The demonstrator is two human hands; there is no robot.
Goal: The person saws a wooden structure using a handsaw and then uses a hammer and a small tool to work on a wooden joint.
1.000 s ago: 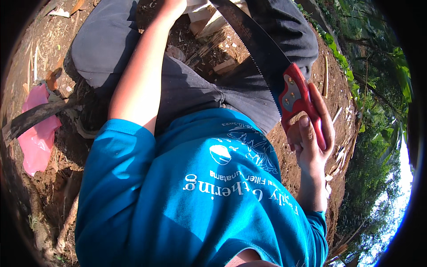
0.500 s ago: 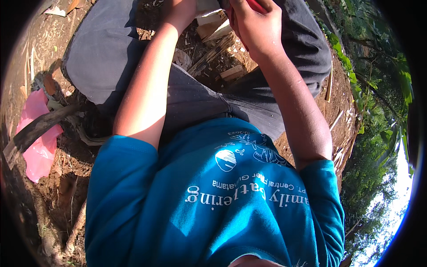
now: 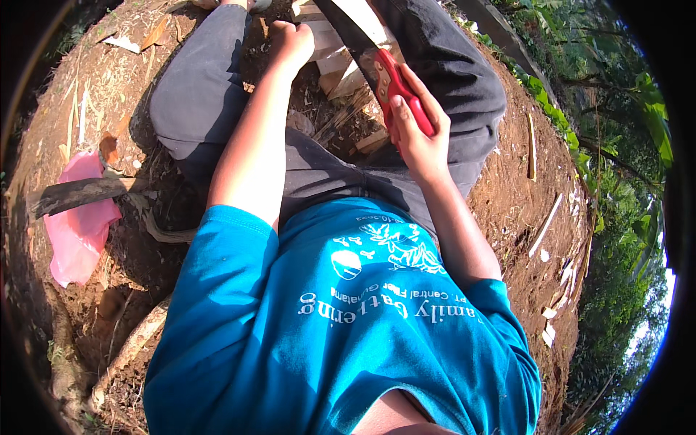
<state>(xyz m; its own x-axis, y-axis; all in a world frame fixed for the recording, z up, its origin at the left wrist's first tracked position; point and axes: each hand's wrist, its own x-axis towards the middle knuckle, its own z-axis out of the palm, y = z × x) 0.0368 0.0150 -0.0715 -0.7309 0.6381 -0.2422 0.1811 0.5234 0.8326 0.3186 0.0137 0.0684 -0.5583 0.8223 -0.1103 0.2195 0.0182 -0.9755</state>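
My right hand (image 3: 422,145) is wrapped round the red handle of a handsaw (image 3: 395,90). The saw's dark blade (image 3: 346,27) runs up and to the left, out past the top edge of the picture. My left hand (image 3: 291,48) is closed, between my knees, right beside several pale wood pieces (image 3: 332,64). Whatever its fingers grip is hidden from this side. A lit, pale wooden surface (image 3: 362,18) lies close along the blade; whether the blade touches it I cannot tell.
My bent legs (image 3: 199,109) frame the work spot. Wood chips and split sticks (image 3: 344,116) lie between them. To the left, a branch (image 3: 87,194) crosses a pink plastic sheet (image 3: 80,239) on brown soil. Green plants (image 3: 609,159) border the right side.
My right hand has come down and nearer my body, bringing the red handle and dark blade into view. My left hand shows more fully, and the whole view has shifted.
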